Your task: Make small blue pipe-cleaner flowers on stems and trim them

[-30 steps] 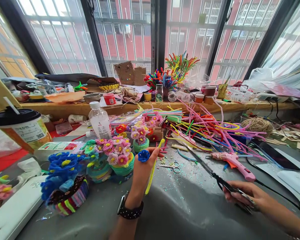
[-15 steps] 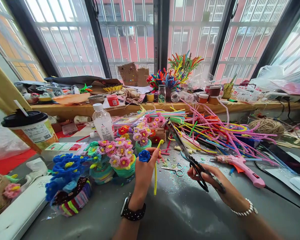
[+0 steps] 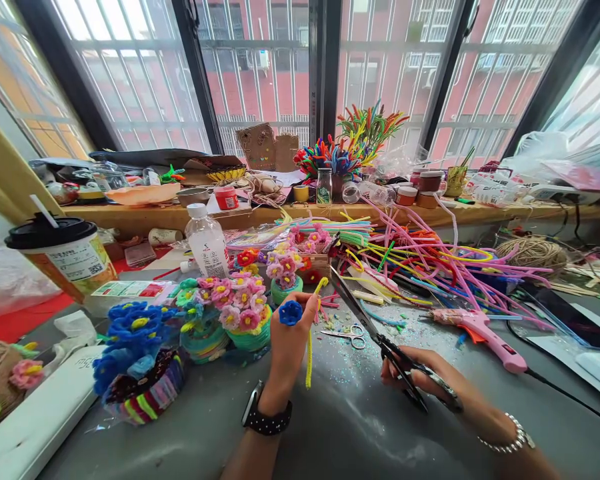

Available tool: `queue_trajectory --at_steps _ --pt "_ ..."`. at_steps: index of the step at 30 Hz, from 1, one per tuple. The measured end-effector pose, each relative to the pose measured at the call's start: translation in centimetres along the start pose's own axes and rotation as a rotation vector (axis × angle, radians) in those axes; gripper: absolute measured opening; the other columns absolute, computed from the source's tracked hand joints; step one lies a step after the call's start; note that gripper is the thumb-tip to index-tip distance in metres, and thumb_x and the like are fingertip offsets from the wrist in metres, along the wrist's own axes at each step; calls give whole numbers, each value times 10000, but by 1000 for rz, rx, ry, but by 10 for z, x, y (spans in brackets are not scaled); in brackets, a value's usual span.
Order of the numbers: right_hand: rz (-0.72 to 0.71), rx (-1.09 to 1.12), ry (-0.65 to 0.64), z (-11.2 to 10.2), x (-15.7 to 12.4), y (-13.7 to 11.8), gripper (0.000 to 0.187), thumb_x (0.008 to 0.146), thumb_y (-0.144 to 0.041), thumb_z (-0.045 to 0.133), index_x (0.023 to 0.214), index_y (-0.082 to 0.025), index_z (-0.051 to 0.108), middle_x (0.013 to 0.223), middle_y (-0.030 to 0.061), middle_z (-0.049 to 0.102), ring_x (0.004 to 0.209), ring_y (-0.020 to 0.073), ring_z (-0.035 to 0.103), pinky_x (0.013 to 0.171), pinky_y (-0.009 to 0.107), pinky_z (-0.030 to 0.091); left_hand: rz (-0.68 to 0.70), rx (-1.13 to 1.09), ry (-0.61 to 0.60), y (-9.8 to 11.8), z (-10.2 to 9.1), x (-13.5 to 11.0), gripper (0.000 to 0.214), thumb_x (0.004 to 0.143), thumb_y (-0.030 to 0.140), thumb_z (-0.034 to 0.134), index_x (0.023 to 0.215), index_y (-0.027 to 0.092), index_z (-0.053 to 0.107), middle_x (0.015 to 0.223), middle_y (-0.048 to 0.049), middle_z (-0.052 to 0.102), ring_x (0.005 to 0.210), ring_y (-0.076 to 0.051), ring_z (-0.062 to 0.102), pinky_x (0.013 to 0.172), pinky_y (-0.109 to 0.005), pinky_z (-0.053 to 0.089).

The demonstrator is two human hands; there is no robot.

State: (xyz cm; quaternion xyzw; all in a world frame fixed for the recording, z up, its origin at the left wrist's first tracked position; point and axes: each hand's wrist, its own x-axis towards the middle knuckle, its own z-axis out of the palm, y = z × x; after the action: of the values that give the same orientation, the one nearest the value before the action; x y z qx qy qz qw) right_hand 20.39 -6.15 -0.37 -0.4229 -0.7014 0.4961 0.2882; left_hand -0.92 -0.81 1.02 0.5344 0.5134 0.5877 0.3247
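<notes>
I see the yellow pipe cleaner [image 3: 309, 357] held upright above the near-middle worktop [image 3: 350, 427], pinched with a blue flower [image 3: 291, 312] in my left hand's [image 3: 286, 347] fingers. Just right of it, my right hand's [image 3: 430, 383] fingers grip the scissors [image 3: 365, 320], blades angled far-left toward it.

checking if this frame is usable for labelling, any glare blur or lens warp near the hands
Head view: backlit by bright windows, slightly blown out; soft sheen on the grey table below the hands; window frames bow toward the edges, wide-lens warp; left hand, yellow pipe cleaner, right hand and scissors look sharp, no motion blur.
</notes>
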Motion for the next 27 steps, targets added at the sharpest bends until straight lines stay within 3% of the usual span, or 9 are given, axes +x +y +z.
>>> queue_trajectory --at_steps 7,13,27 --pt "3 -57 -34 3 0 -4 583 649 -673 388 839 -153 572 840 86 582 807 240 514 682 310 415 15 149 -54 -4 0 1 197 708 341 502 617 166 517 530 42 463 503 -83 415 495 -205 323" --pt "7 -19 -30 3 0 -4 561 661 -652 399 844 -147 561 837 84 576 789 231 511 690 314 405 111 282 -177 -6 2 0 220 727 345 468 629 159 531 545 24 501 510 -85 436 489 -197 323" --pt "51 117 -23 10 2 2 501 670 -625 429 797 -143 487 743 51 504 695 169 460 628 272 374 157 336 -269 -3 6 -5 199 737 297 455 654 146 554 587 9 569 518 -83 485 509 -180 348"
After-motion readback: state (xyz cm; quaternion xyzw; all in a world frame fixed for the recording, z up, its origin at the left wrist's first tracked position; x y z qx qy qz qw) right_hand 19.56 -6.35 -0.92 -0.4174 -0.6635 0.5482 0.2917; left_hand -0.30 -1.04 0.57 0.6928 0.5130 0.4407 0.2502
